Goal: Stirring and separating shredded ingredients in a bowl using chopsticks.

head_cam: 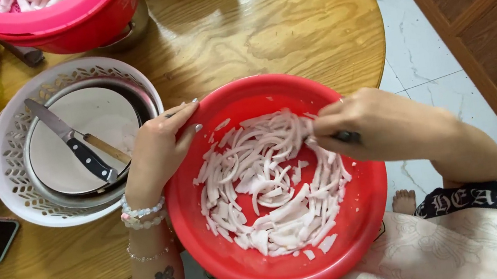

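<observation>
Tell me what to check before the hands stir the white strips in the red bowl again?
1. Left hand steadies red bowl at its rim: ok.
2. Right hand grips a dark handle: ok; tool type cannot tell.
3. White strips all inside bowl: ok.
4. Bowl fully on wooden table: not ok, it overhangs the edge.
5. Knife lies in white basket, away from hands: ok.

One head-worn view looks steeply down, close (nearly overhead), onto the round table (283, 23).
</observation>
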